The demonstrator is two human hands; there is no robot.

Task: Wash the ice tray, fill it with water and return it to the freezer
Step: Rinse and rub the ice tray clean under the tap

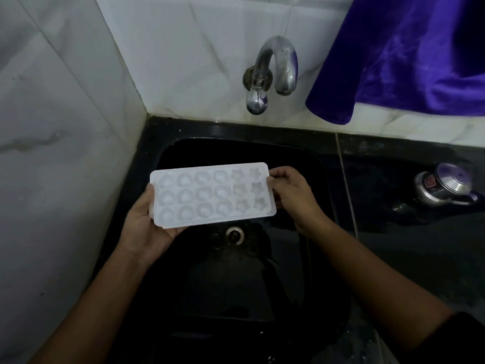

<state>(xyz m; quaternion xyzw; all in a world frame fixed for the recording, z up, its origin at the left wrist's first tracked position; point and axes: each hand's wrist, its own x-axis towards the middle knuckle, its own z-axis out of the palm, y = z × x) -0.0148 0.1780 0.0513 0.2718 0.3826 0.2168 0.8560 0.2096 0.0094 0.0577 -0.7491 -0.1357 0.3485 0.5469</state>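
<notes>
White plastic, the ice tray (213,194) is held level, cavities up, over the black sink (309,153), just above the drain (234,233). Its left end is cradled in the left hand (145,227), palm beneath and thumb on the rim; its right end is pinched by the right hand (292,193). No water is seen at the tap (273,72), so washing looks barely begun; next, the tap handle must be turned, which requires one hand to be freed.
</notes>
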